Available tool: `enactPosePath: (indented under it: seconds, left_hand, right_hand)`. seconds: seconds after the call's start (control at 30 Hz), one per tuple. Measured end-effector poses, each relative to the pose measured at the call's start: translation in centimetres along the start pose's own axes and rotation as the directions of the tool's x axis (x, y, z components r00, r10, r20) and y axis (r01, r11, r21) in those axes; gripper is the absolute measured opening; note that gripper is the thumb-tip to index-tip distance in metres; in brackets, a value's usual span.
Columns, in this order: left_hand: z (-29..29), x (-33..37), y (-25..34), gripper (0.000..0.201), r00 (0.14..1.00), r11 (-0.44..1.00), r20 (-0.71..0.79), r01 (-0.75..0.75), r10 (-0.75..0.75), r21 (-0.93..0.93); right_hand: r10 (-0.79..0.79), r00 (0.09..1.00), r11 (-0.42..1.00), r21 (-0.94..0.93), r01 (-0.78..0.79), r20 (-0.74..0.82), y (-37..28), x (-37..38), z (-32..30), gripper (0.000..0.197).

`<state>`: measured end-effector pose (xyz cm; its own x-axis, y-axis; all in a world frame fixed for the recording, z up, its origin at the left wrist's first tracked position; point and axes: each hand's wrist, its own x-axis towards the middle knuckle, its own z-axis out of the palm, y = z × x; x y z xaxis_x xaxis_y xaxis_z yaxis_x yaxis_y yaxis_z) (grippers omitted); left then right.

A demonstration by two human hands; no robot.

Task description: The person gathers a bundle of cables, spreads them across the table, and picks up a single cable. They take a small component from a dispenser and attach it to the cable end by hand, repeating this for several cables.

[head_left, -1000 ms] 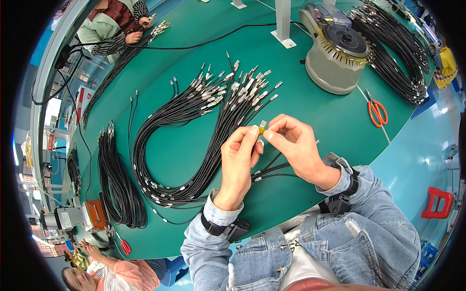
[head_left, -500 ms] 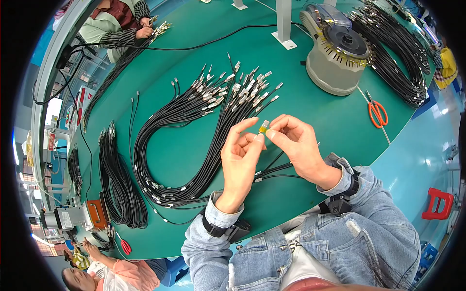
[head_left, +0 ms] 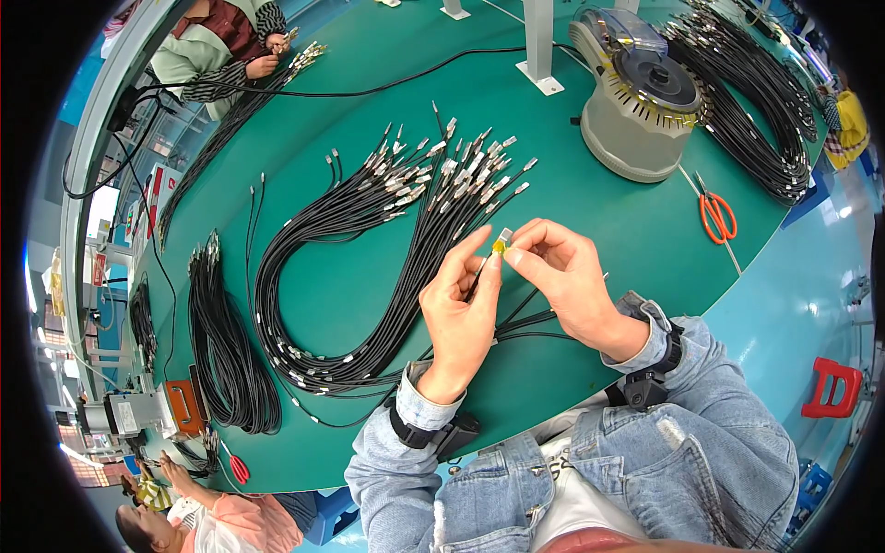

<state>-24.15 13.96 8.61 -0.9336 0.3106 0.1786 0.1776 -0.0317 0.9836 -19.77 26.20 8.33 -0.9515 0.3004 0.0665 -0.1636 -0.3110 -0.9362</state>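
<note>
Between my two hands, above the green table, is a metal cable connector (head_left: 506,235) with yellow tape (head_left: 499,247) around its base. My left hand (head_left: 461,309) is closed on the black cable just below the tape, with the cable passing through its fingers. Thumb and index finger of my right hand (head_left: 564,276) pinch at the taped spot; whether they grip the tape or the connector is hard to make out. Beyond my left hand lies a large curved bundle of black cables (head_left: 277,276) with silver connectors at their ends.
A round tape dispenser (head_left: 636,138) stands at the back right, near orange-handled scissors (head_left: 717,219). More cable bundles lie at left (head_left: 221,350) and far right. A metal post (head_left: 538,46) rises from the table. Co-workers sit at the far left and lower left.
My left hand has shifted slightly, its index finger lifting away from the connector, and the cable now shows through its fingers. My right hand has stayed nearly in place.
</note>
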Motion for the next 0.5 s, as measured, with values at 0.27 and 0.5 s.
enactPosePath:
  seconds: [0.27,0.5]
  left_hand:
    - [-0.05,0.27,-0.55,0.019,0.988,0.978,-0.011,-0.152,0.155,0.145]
    - [-0.18,0.22,-0.39,0.021,0.985,0.961,0.015,-0.173,0.174,0.217]
  right_hand:
    - [0.026,1.000,0.999,0.036,-0.025,-0.018,-0.14,-0.08,0.11,0.007]
    - [0.037,0.999,0.999,0.037,-0.037,-0.007,-0.20,-0.15,0.09,0.008]
